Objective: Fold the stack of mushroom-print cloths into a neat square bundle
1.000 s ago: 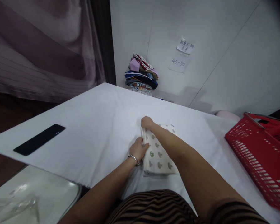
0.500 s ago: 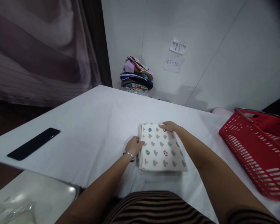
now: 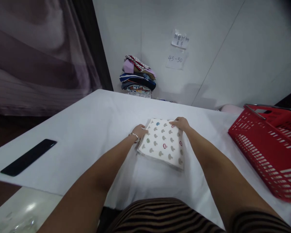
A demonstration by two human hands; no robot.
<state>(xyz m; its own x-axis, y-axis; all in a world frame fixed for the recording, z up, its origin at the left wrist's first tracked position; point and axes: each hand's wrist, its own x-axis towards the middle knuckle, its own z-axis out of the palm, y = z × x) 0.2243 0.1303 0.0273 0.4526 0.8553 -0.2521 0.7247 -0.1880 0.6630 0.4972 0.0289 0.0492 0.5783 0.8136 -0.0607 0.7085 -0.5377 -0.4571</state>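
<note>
A folded cream cloth [image 3: 163, 144] printed with small grey, red, blue and green mushrooms lies on the white-covered table [image 3: 92, 129], its near edge lifted a little. My left hand [image 3: 138, 131], with a silver bracelet at the wrist, grips the cloth's far left corner. My right hand [image 3: 181, 123] holds the cloth's far right edge with curled fingers. Both forearms stretch forward on either side of the cloth.
A red plastic basket [image 3: 269, 145] with a metal handle stands at the right. A black phone [image 3: 27, 157] lies near the table's left edge. A pile of folded coloured clothes [image 3: 137, 77] sits against the white wall, with paper notes [image 3: 177, 50] taped beside it.
Both hands moved to the cloth's far corners and slid it away from me, turning it slightly. The right hand had left the left edge earlier. The view shifted right.
</note>
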